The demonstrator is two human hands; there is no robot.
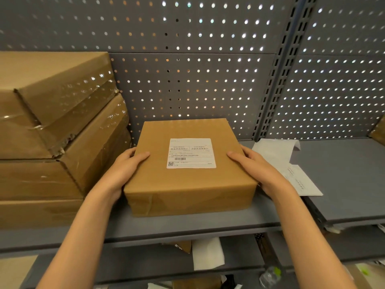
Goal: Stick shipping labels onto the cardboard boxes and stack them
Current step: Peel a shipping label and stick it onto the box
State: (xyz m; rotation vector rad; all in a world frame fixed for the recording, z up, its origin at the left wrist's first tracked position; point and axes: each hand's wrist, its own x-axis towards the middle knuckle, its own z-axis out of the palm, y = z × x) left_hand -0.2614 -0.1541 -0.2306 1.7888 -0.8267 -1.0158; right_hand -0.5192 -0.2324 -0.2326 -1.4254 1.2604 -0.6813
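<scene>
Main risk is the big stack of taped brown cardboard boxes (52, 130) on the left of the grey metal shelf (208, 222): its upper boxes sit skewed and overhang toward the middle, so if you swing your load left or up into them you could knock the pile crooked or clip a corner. Second risk: the loose white label backing sheets (291, 163) lying on the shelf just right of your load, partly under your right wrist; drag that hand out sideways and they'll likely slide off the near edge. Third: the flat brown cardboard box (187, 184) has a dented near face, so squeezing hard probably crushes it more. It sits on the shelf, centre, between your hands, white printed shipping label (191, 153) already stuck on its top and lying flat as far as I can tell. Your left hand (127, 170) clasps its left side, thumb over the top edge; your right hand (256, 170) clasps the right side likewise. Both hands touch the box.
</scene>
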